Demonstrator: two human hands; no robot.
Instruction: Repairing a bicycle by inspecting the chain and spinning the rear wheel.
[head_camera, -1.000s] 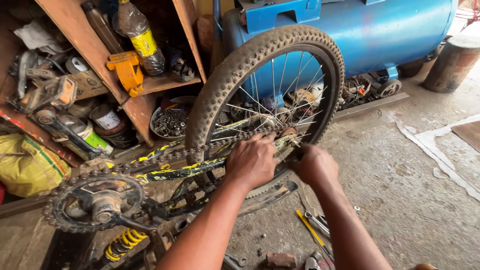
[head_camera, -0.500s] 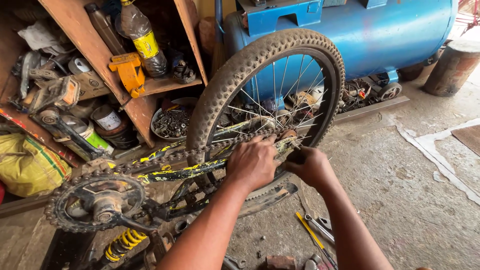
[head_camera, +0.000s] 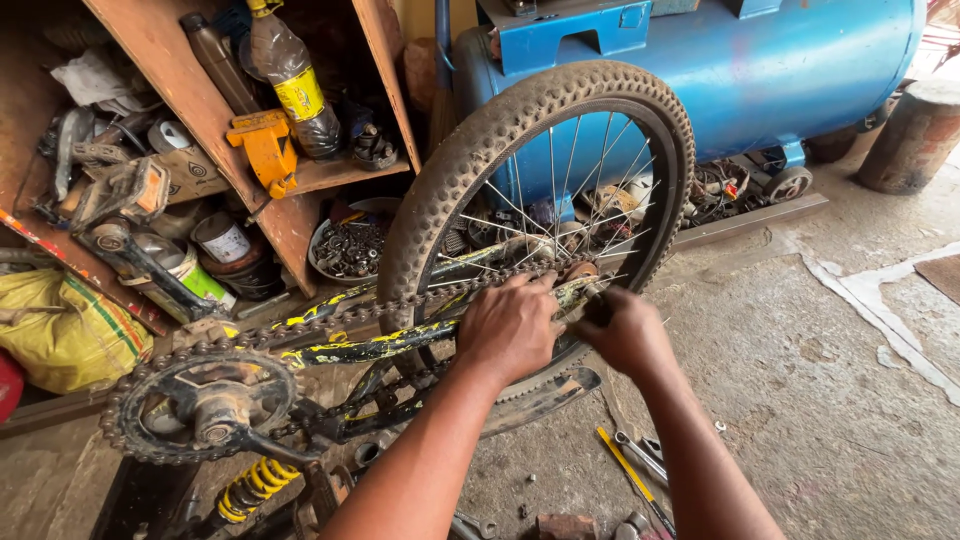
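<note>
Black knobbly bicycle wheel (head_camera: 440, 190) stood upright before a blue metal tank (head_camera: 800, 70). Left hand (head_camera: 512, 325) gripped the yellow-and-black frame stay (head_camera: 380, 345) beside the wheel's hub (head_camera: 578, 272). Right hand (head_camera: 625, 330) was closed round a small dark tool at the hub. Rusty chain (head_camera: 330, 318) ran to the toothed chainring (head_camera: 200, 405).

Rough grey concrete floor (head_camera: 800, 400), dusty and lit by daylight, with pale scraps (head_camera: 870, 300) lying at right. Behind, a big blue cylindrical tank (head_camera: 800, 70) beside a rusty drum (head_camera: 915, 135). At left, slanted wooden shelving (head_camera: 170, 60) crammed with 2 dark bottles (head_camera: 290, 85), tins and clutter, above a yellow sack (head_camera: 60, 335).
</note>
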